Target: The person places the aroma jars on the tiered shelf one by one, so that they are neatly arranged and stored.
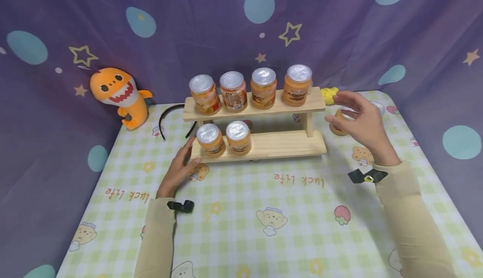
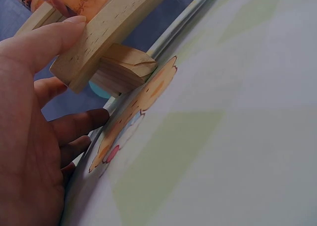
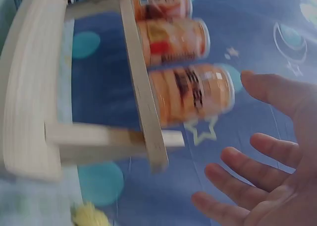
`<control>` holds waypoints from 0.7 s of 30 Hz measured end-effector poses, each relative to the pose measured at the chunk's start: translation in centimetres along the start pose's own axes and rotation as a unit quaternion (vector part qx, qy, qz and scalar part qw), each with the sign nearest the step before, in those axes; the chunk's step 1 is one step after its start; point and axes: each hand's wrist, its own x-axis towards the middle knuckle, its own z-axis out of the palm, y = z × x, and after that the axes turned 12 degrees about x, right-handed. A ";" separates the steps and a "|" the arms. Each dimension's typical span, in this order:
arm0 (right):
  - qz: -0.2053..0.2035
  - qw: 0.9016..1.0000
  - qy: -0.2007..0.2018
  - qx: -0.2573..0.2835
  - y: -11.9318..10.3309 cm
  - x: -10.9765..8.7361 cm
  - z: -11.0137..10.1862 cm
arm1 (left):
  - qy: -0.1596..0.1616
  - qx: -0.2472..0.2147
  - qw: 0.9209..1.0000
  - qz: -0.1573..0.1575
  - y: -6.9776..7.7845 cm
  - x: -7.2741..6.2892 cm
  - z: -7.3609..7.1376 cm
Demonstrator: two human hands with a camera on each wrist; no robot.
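A two-tier wooden rack [image 1: 279,146] stands on the table, with several orange canned-fruit jars [image 1: 264,88] with silver lids in a row on its upper board. Two more jars [image 1: 238,139] stand at the left of the lower board. My left hand [image 1: 179,170] grips the left end of that lower board, its thumb [image 2: 62,37] on the front edge and the other fingers around the end. To the right of the rack, my right hand [image 1: 360,123] has its fingers spread and holds nothing. It partly hides another orange jar [image 1: 338,129] standing on the table.
An orange shark plush [image 1: 124,97] sits at the back left. A black toothed headband [image 1: 166,116] lies left of the rack. Something yellow [image 1: 329,95] lies behind the rack's right end, and a silver lid [image 1: 378,107] shows behind my right hand. A purple curtain [image 1: 211,30] hangs behind.
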 end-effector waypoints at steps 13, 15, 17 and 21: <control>0.015 0.998 0.065 -0.001 2.1 -0.1 -5.3 | -0.015 -0.002 1.000 -0.021 2.8 -0.9 -0.9; 0.018 0.997 0.074 0.010 2.6 0.0 -6.0 | -0.020 0.000 0.999 -0.026 3.8 -1.2 -1.2; 0.022 0.996 0.083 0.018 3.0 0.1 -6.7 | -0.020 0.003 0.999 -0.025 3.4 -1.1 -1.1; 0.037 0.995 0.093 0.017 3.7 0.4 -7.8 | -0.017 -0.003 1.000 -0.021 1.7 -0.5 -0.6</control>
